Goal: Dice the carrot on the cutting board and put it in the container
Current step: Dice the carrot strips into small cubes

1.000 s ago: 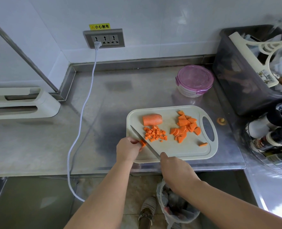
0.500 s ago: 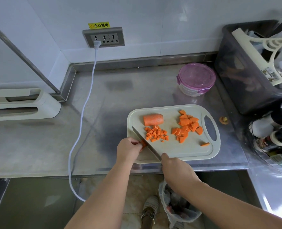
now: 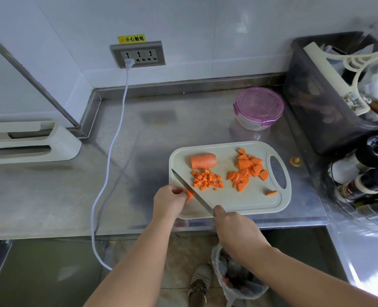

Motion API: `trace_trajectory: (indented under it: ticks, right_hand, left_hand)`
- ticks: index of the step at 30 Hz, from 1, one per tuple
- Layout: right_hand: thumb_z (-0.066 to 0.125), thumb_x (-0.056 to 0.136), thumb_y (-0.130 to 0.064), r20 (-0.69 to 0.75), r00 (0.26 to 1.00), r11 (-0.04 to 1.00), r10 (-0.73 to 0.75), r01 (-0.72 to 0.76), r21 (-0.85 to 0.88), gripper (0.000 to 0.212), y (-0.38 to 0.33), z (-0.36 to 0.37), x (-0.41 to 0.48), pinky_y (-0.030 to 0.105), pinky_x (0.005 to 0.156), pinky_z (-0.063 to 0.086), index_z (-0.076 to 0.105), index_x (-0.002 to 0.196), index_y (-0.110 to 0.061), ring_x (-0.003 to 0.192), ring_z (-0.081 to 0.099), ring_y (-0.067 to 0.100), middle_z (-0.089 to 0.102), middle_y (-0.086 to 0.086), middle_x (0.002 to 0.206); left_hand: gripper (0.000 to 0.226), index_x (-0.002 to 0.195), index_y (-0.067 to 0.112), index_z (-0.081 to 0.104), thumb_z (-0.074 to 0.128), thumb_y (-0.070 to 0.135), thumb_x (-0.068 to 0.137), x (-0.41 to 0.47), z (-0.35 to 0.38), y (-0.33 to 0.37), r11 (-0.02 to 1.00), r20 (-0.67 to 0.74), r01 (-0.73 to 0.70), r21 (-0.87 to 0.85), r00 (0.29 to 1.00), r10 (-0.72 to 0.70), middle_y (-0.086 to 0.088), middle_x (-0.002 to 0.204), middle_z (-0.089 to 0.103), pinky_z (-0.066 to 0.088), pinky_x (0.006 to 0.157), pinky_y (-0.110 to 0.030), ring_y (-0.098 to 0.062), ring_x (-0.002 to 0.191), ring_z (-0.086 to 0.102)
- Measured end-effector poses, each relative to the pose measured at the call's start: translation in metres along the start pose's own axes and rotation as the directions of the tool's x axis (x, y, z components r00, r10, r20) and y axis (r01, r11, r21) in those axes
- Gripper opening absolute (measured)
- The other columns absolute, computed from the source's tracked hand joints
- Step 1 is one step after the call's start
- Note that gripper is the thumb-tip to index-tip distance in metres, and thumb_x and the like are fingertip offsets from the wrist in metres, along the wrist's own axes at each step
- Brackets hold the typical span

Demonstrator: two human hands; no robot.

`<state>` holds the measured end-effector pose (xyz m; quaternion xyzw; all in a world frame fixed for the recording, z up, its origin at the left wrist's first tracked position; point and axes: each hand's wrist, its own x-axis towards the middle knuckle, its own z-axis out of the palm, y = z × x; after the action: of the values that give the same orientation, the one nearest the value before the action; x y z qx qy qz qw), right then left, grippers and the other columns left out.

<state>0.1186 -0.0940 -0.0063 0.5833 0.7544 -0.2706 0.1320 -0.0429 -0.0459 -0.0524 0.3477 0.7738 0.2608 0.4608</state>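
A pale cutting board (image 3: 250, 202) lies at the counter's front edge. On it are an uncut carrot chunk (image 3: 203, 161), a pile of small dice (image 3: 207, 179), a pile of thicker slices (image 3: 247, 169) and one stray sliver (image 3: 271, 193). My left hand (image 3: 169, 201) pinches a small carrot piece (image 3: 190, 194) at the board's near left corner. My right hand (image 3: 234, 227) grips the knife (image 3: 191, 192) by its handle, the blade lying against that piece. The round container with a purple lid (image 3: 259, 108) stands closed behind the board.
A dark bin (image 3: 316, 111) of utensils and several bottles (image 3: 365, 180) crowd the right side. A white cable (image 3: 114, 138) runs from the wall socket (image 3: 138, 54) over the counter edge. A white appliance (image 3: 28, 142) sits far left. A bagged waste bin (image 3: 234, 280) stands on the floor below.
The view has shifted slightly. Both hands and the knife stay at the same spot on the board, on the small carrot piece.
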Motion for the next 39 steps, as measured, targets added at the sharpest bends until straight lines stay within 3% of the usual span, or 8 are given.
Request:
trace_trajectory:
  ticks: [6, 10, 12, 17, 21, 29, 34, 39]
  right_hand:
    - [0.046, 0.095, -0.004, -0.010, 1.000, 0.999, -0.010, 0.009, -0.035, 0.037, -0.001, 0.001, -0.004, 0.033, 0.073, 0.055, 0.035, 0.129, -0.015, 0.088, 0.067, 0.024, 0.065, 0.008, 0.105]
    - [0.048, 0.095, -0.004, 0.000, 1.000, 0.998, -0.017, 0.017, -0.053, 0.040, -0.002, 0.003, -0.004, 0.031, 0.071, 0.053, 0.034, 0.130, -0.014, 0.089, 0.067, 0.023, 0.065, 0.008, 0.106]
    - [0.048, 0.095, -0.004, -0.001, 1.000, 0.999, -0.011, 0.011, -0.042, 0.039, -0.001, 0.003, -0.004, 0.031, 0.069, 0.052, 0.034, 0.130, -0.015, 0.089, 0.066, 0.024, 0.064, 0.008, 0.106]
    - [0.048, 0.094, -0.003, 0.004, 1.000, 1.000, 0.013, -0.013, -0.014, 0.041, -0.001, 0.005, -0.002, 0.031, 0.069, 0.053, 0.034, 0.130, -0.017, 0.088, 0.065, 0.023, 0.063, 0.007, 0.104]
    - [0.050, 0.093, -0.004, 0.004, 1.000, 0.999, -0.003, 0.003, -0.036, 0.044, -0.001, 0.005, -0.001, 0.028, 0.064, 0.049, 0.032, 0.132, -0.015, 0.088, 0.066, 0.022, 0.064, 0.007, 0.105]
    - [0.048, 0.094, -0.003, 0.034, 0.999, 0.998, 0.017, -0.015, -0.060, 0.044, 0.001, 0.006, 0.005, 0.028, 0.062, 0.046, 0.031, 0.133, -0.014, 0.090, 0.066, 0.023, 0.063, 0.009, 0.107]
    - [0.046, 0.095, -0.003, 0.049, 0.998, 0.999, 0.031, -0.029, -0.033, 0.042, 0.002, 0.010, 0.009, 0.029, 0.064, 0.048, 0.032, 0.133, -0.013, 0.091, 0.065, 0.023, 0.063, 0.008, 0.107]
    - [0.046, 0.095, -0.003, 0.036, 0.999, 0.999, 0.012, -0.010, -0.051, 0.043, 0.004, 0.012, 0.008, 0.028, 0.064, 0.047, 0.032, 0.134, -0.013, 0.089, 0.065, 0.022, 0.063, 0.007, 0.106]
  left_hand:
    - [0.016, 0.071, 0.023, 0.064, 0.069, 0.014, 0.083, -0.005, -0.002, 0.001, 1.000, -0.012, 0.002, -0.016, 1.000, -0.002, -0.005, 0.086, 0.070, 0.055, 0.049, -0.023, -0.023, 0.087, 0.068]
    - [0.019, 0.068, 0.025, 0.062, 0.070, 0.014, 0.081, -0.006, -0.001, 0.003, 1.000, -0.033, -0.008, 0.008, 0.999, 0.008, -0.003, 0.083, 0.071, 0.056, 0.083, -0.038, -0.021, 0.088, 0.067]
    - [0.019, 0.069, 0.026, 0.062, 0.070, 0.014, 0.081, -0.006, 0.000, 0.003, 1.000, -0.039, -0.008, 0.015, 0.999, 0.009, -0.004, 0.085, 0.072, 0.055, 0.086, -0.039, -0.021, 0.089, 0.067]
    - [0.018, 0.069, 0.028, 0.061, 0.073, 0.019, 0.080, -0.007, 0.000, 0.004, 1.000, -0.038, 0.001, -0.001, 0.999, -0.001, -0.004, 0.086, 0.072, 0.059, 0.073, -0.034, -0.022, 0.089, 0.067]
    - [0.020, 0.067, 0.028, 0.062, 0.073, 0.018, 0.080, -0.007, 0.000, 0.005, 1.000, -0.035, -0.023, 0.016, 0.999, 0.023, -0.005, 0.086, 0.072, 0.055, 0.085, -0.040, -0.022, 0.089, 0.067]
    - [0.019, 0.070, 0.027, 0.063, 0.072, 0.016, 0.082, -0.005, 0.000, 0.001, 0.999, -0.022, -0.039, 0.022, 0.999, 0.039, -0.004, 0.085, 0.072, 0.055, 0.085, -0.037, -0.021, 0.088, 0.068]
    - [0.012, 0.076, 0.023, 0.065, 0.071, 0.016, 0.084, -0.004, -0.001, 0.000, 0.999, -0.032, -0.038, 0.037, 0.999, 0.039, -0.001, 0.082, 0.070, 0.052, 0.052, -0.018, -0.018, 0.082, 0.066]
    - [0.015, 0.075, 0.024, 0.063, 0.071, 0.015, 0.083, -0.005, -0.002, 0.001, 0.998, -0.025, -0.035, 0.050, 0.999, 0.036, -0.001, 0.082, 0.070, 0.053, 0.064, -0.023, -0.018, 0.082, 0.066]
